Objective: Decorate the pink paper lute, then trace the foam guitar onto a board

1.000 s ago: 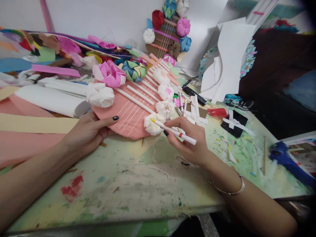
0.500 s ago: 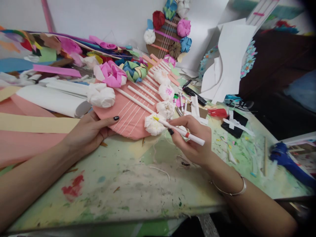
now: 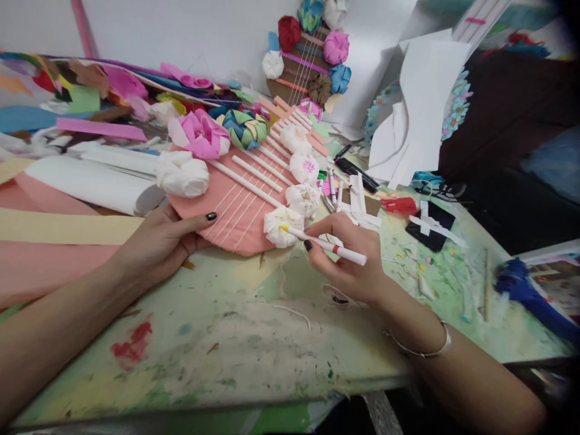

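Observation:
A pink guitar-shaped paper craft (image 3: 203,208) with white strings and strips lies tilted away from me, paper flowers along its edges. My left hand (image 3: 167,238) grips its lower left edge, thumb on top, the other fingers mostly beneath. In my right hand (image 3: 347,254) is a white felt-tip marker (image 3: 321,243) with a yellow tip and a red band. The tip touches the white paper flower (image 3: 280,228) at the craft's lower right, which shows faint yellow marks. Just above are another white flower (image 3: 302,199) and one with pink dots (image 3: 303,167).
A brown guitar craft (image 3: 301,66) with coloured flowers leans on the wall. Paper scraps (image 3: 127,84) and a white roll (image 3: 95,184) lie left. To the right are markers (image 3: 335,187), a taped black phone-like object (image 3: 432,226) and a blue glue gun (image 3: 521,290).
My right hand and the marker have shifted slightly left, the tip now further onto the white flower. My left hand still grips the craft.

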